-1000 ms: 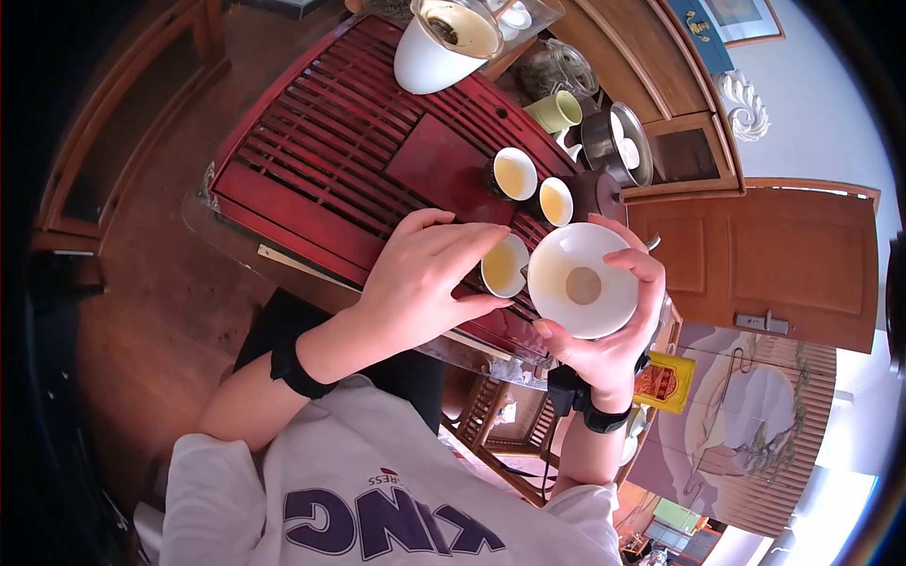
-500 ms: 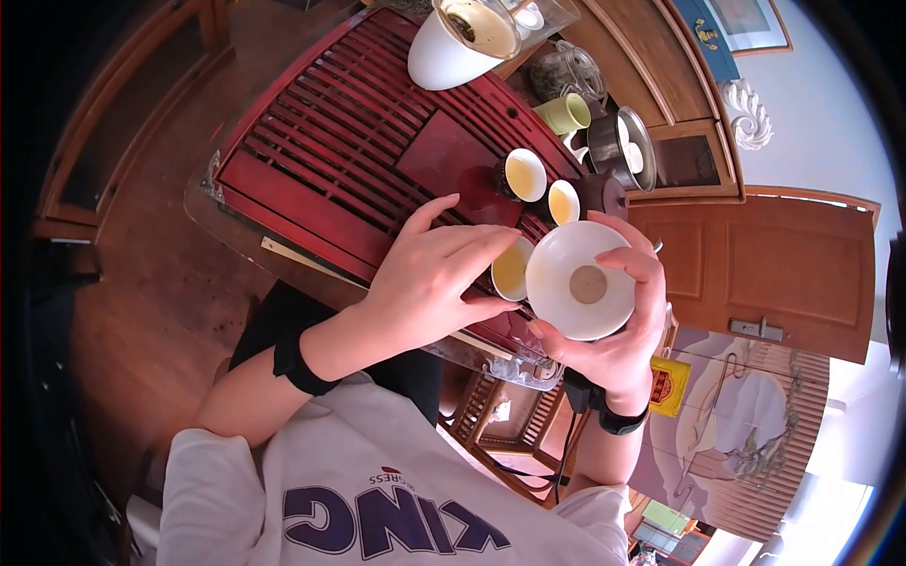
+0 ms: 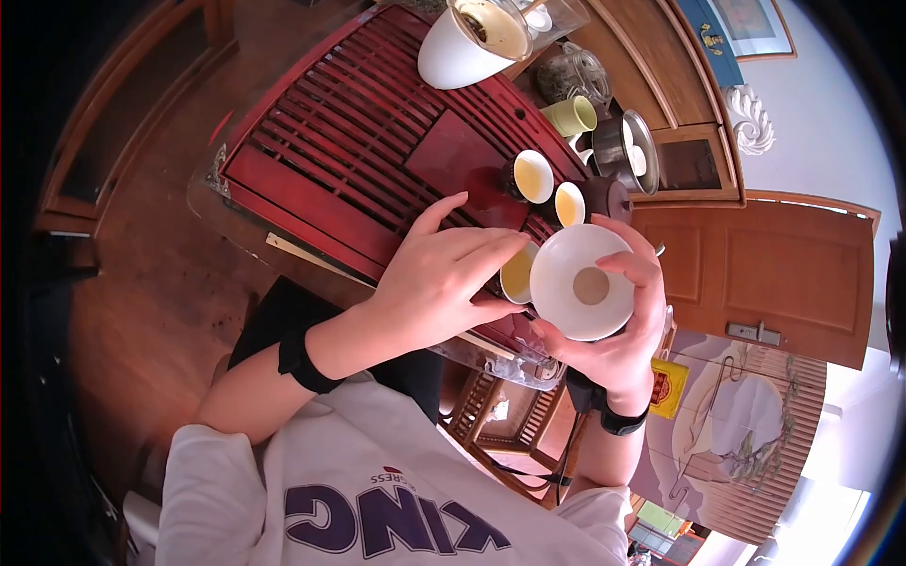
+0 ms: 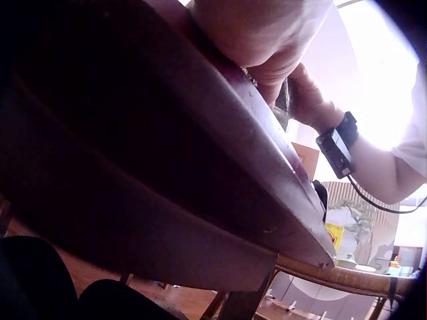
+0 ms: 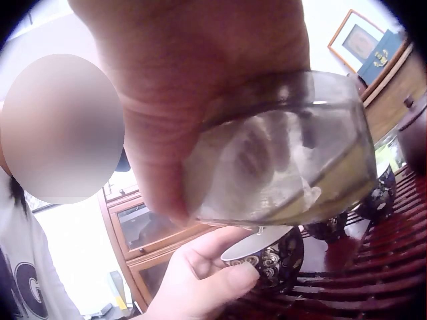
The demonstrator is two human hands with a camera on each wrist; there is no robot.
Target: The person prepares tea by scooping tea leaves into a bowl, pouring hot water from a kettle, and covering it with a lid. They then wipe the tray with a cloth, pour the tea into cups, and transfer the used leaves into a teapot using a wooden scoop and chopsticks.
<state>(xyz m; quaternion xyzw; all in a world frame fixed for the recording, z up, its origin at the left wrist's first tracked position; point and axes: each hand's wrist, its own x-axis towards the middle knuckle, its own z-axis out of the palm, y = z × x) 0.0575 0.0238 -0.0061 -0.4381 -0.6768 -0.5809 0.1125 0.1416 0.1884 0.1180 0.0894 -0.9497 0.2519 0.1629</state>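
Observation:
My left hand [image 3: 425,274] holds a small tea cup [image 3: 516,274] between thumb and fingers at the tray's near side. In the right wrist view this cup [image 5: 283,260] is black with swirling patterns and white inside; yellow tea shows in it from above. Right beside it, my right hand [image 3: 634,325] grips a glass pitcher [image 5: 300,167] topped by a white strainer [image 3: 562,292] with a round mesh centre. The pitcher tilts over the cup, some pale yellow tea inside. Two more filled cups, a nearer [image 3: 570,204] and a farther [image 3: 534,177], stand beyond.
Under the cups lies a slatted red tea tray [image 3: 321,123]. At its far edge stand a white vessel [image 3: 462,52] with tea leaves, a green cup [image 3: 571,115], a steel pot [image 3: 618,151] and a brown teapot [image 3: 609,196]. A glass jar [image 3: 576,75] is behind.
The tray and far cups have shifted slightly rightward in the head view. Both hands keep their grips, and the strainer top now overlaps more of the near cup.

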